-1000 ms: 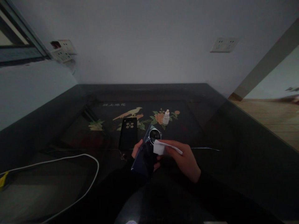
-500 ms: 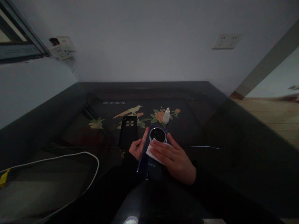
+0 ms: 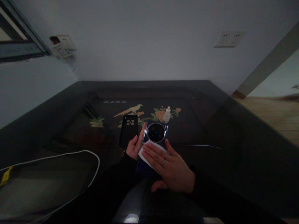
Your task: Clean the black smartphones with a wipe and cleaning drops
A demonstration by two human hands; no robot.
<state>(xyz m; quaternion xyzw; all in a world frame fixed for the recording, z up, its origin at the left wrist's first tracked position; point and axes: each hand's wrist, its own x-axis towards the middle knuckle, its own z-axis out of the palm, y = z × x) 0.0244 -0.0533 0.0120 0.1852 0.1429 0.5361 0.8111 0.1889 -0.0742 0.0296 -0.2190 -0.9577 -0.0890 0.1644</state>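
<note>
A dark blue smartphone (image 3: 143, 166) is tilted back-up above the table, its large round camera ring (image 3: 156, 132) at the far end. My left hand (image 3: 135, 147) grips it along the left edge; some fingers are hidden beneath. Spread over the phone's back is a white wipe (image 3: 145, 158), which my right hand (image 3: 172, 168) presses down with nearly straight fingers, the thumb apart below. A ring shows on one finger. Left of the phone lies a black phone case (image 3: 128, 132) with camera cutouts and a small charm. A small white bottle (image 3: 167, 115) stands just beyond the phone.
The glossy dark table (image 3: 210, 130) bears a bird-and-flower picture (image 3: 130, 110). A white cable (image 3: 70, 153) with a yellow tag curves across the left side. Wall sockets are at the left (image 3: 62, 49) and right (image 3: 230, 39). A wall bounds the table's far edge.
My right hand and the wipe have slid down the phone's back, away from the camera ring, covering the logo. The ring is now fully uncovered.
</note>
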